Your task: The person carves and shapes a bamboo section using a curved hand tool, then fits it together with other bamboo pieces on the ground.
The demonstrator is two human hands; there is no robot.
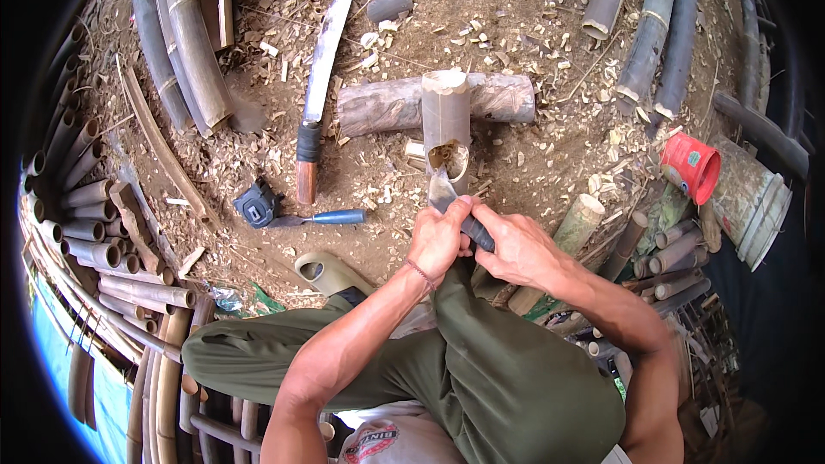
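Observation:
Both of my hands are closed on a short knife (442, 191) with a dark wrapped handle. My left hand (436, 239) holds it close to the blade, its thumb pressed along the top. Behind it, my right hand (519, 249) wraps the handle. The blade's tip reaches the rim of a hole cut in a bamboo section (446, 116). That section lies across a log (378, 106), with its cut far end pointing away from me. My hands hide part of the knife's handle and the section's near end.
A machete (325, 77) lies left of the log. Nearer are a black tape measure (258, 204) and a blue-handled tool (335, 216). Bamboo poles (193, 43) lie far left, others (649, 26) far right. A red container (690, 167) and a pale bucket (748, 198) lie right. Wood chips litter the dirt.

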